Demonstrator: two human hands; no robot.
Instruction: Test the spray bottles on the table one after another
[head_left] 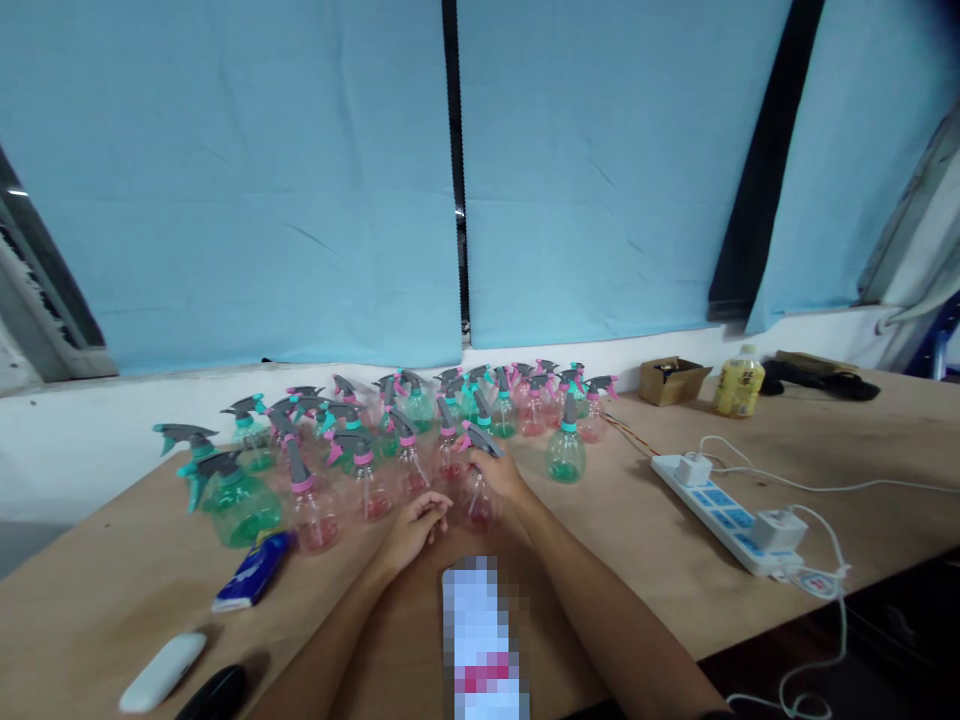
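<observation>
My right hand is closed around the neck of a clear pink spray bottle with a grey and pink trigger head. The bottle stands upright, and the hand hides its collar. Just left of it, my left hand is held low over the table with loosely curled, parted fingers and nothing in them. Close beyond the left hand are more pink spray bottles. A green spray bottle stands apart, right of my right hand. At the left end, a larger green spray bottle stands among the group.
Many pink and green spray bottles crowd the wooden table toward the wall. A pixelated phone-like slab lies in front. Left are a blue packet and white case. Right are a power strip, cardboard box and yellow-labelled bottle.
</observation>
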